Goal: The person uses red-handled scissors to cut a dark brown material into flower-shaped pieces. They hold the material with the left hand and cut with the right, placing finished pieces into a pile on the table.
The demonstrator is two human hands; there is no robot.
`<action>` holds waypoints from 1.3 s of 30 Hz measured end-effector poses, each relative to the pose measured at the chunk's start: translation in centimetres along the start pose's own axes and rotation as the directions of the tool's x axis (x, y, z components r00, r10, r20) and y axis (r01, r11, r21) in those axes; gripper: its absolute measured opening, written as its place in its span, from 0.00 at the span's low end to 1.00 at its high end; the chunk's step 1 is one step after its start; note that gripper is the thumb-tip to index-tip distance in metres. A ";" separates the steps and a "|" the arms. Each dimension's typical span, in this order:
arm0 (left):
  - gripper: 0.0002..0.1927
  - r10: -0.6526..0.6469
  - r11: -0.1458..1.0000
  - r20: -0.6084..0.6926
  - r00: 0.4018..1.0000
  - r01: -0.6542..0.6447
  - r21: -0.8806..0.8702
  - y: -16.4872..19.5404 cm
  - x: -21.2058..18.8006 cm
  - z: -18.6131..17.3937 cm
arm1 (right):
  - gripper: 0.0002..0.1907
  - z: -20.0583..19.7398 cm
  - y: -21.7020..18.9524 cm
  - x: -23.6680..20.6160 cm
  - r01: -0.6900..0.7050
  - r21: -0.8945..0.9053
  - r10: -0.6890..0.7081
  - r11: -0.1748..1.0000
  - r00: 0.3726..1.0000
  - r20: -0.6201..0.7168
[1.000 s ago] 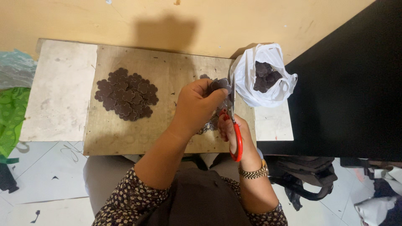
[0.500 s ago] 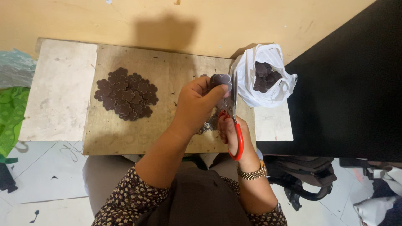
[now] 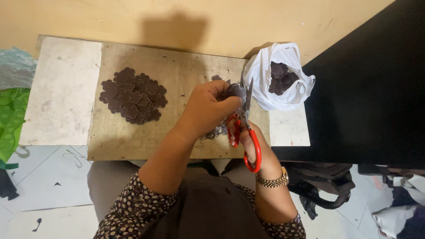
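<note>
A wooden board (image 3: 133,141) lay on the table (image 3: 62,97), covering its middle. On the left part of the board sat a heap of flower-shaped cutouts (image 3: 133,95). At the board's far right corner stood a plastic bag (image 3: 270,95) with more cutouts in it. The left hand (image 3: 208,108) held a cutout piece (image 3: 234,90) above the board's right part, just left of the bag. The scissors (image 3: 245,128) in the right hand (image 3: 248,139) lay right of the left hand, blades touching the piece, handles on the near side.
</note>
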State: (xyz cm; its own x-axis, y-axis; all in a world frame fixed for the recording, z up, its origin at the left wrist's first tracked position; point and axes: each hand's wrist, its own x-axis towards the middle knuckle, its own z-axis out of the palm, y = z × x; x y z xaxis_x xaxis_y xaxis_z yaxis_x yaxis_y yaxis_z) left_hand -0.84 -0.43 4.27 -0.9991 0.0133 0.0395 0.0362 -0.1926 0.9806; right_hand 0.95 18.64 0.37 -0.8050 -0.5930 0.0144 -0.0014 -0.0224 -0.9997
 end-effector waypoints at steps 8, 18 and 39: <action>0.06 0.008 1.000 -0.018 1.000 -0.007 0.023 0.7 -0.3 0.0 | 0.36 -0.3 -0.4 -0.4 0.007 -0.099 -0.005 0.995 1.000 0.019; 0.05 -0.002 1.000 -0.033 0.999 0.003 0.026 0.8 -0.4 0.1 | 0.41 0.0 -1.3 -0.7 0.074 -0.214 -0.070 0.974 0.997 0.030; 0.12 -0.019 0.951 -0.051 0.999 0.002 -0.310 -0.7 -0.5 2.2 | 0.38 0.5 0.7 0.0 0.102 -0.224 -0.137 0.969 0.980 -0.147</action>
State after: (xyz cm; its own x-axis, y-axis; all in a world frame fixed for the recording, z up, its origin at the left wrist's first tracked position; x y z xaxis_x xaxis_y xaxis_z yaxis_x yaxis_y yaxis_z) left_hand -0.35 1.89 3.96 -0.9994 -0.0333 0.0109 0.0258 -0.4874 0.8728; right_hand 1.23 18.20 -0.37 -0.8757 -0.4594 0.1488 -0.2165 0.0981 -0.9714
